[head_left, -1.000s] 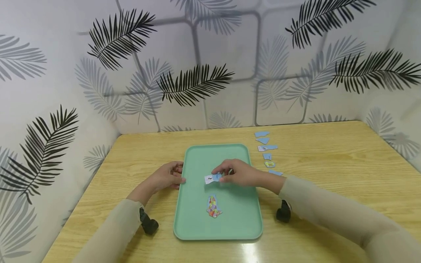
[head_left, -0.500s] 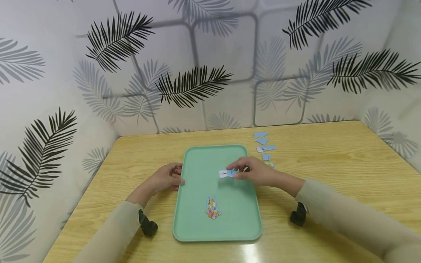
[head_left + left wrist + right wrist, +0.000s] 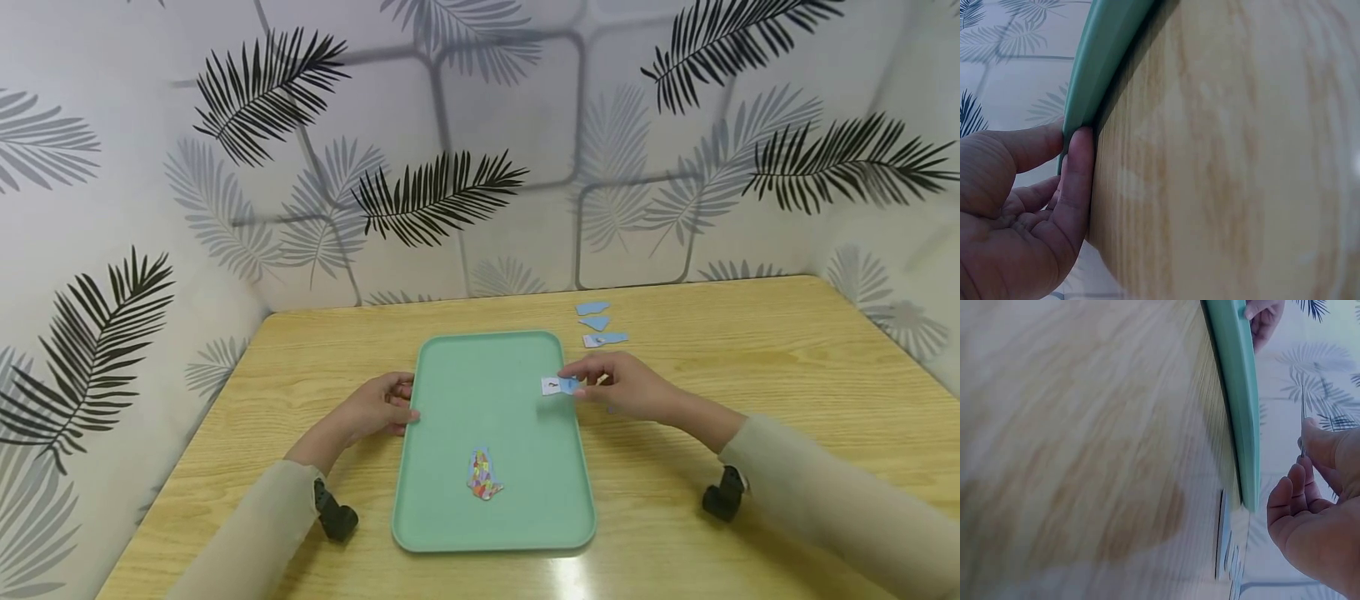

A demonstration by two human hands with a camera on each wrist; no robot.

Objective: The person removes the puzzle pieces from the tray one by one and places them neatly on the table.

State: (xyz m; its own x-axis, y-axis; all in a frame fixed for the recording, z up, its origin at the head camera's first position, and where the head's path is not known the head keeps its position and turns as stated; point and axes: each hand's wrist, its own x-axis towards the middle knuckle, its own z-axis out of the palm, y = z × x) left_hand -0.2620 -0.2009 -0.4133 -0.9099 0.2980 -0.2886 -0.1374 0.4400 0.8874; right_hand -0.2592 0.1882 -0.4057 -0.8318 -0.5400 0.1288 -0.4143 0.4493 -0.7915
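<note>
In the head view my right hand pinches a flat white-and-blue puzzle piece above the right edge of a green tray. Seen from the right wrist, this puzzle piece is edge-on between thumb and fingertips, raised off the table. On the tray's lower half lies a colourful cluster of puzzle pieces with a blue border. My left hand grips the tray's left rim, thumb over the top; from the left wrist, a finger touches the rim's outer side.
Loose blue puzzle pieces lie in a column on the wooden table beyond the tray's right side. The right hand hides the nearer ones in the head view. A patterned wall rises behind the table.
My right hand has carried the white-and-blue puzzle piece rightward, from over the tray's middle to its right edge, covering some loose pieces. My left hand keeps its grip on the rim.
</note>
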